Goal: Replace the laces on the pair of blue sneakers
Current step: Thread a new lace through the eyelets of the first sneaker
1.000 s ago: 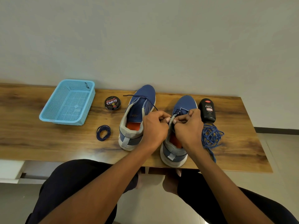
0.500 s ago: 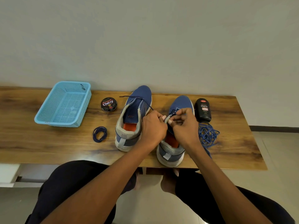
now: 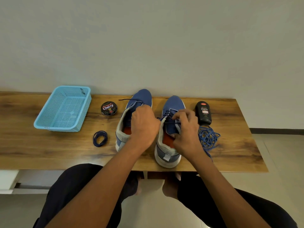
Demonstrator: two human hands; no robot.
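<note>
Both hands over right sneaker (image 3: 171, 112): left hand (image 3: 144, 125) and right hand (image 3: 187, 129) each pinching dark lace (image 3: 171, 122), stretched taut between them.

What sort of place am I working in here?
Probably a room in a home: a low wooden bench against a plain wall, tiled floor, with a shoe polish tin and blue basket beside the sneakers.

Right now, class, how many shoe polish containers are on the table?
2. A round tin sits between the basket and the left sneaker; a black bottle lies right of the right sneaker. None seems hidden.
</note>
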